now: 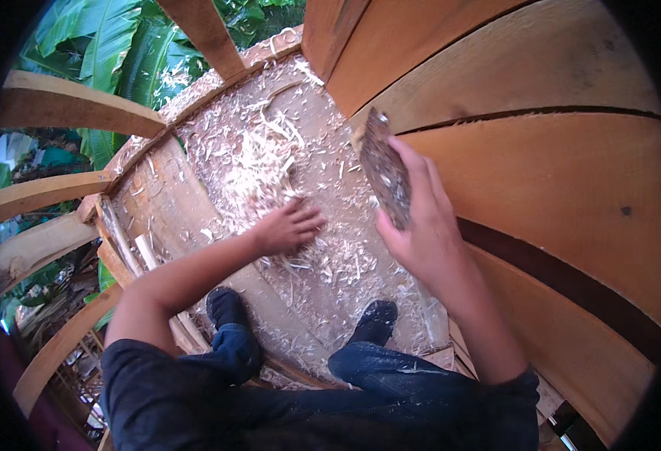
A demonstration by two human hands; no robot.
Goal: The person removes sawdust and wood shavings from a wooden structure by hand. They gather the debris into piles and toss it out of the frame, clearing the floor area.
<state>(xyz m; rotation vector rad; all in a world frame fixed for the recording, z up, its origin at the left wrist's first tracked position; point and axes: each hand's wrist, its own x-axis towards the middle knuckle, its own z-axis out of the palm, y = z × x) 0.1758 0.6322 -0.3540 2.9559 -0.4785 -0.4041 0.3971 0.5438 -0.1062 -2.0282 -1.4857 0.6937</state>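
Note:
My right hand grips a dark, worn wooden block with a rough, pale-flecked face, held up off the floor near the plank wall. Whether it is a tool or just a scrap piece I cannot tell. Low over the floor, my left hand has its fingers stretched out and apart, palm down among the wood shavings. It holds nothing that I can see. The thickest heap of pale, curly shavings lies just beyond its fingers, partly blurred.
Wide orange-brown planks rise as a wall on the right. Curved wooden ribs stand along the left edge, with green leaves outside. Thin wood strips lie by my left arm. My feet in dark footwear stand on the shaving-strewn wooden floor.

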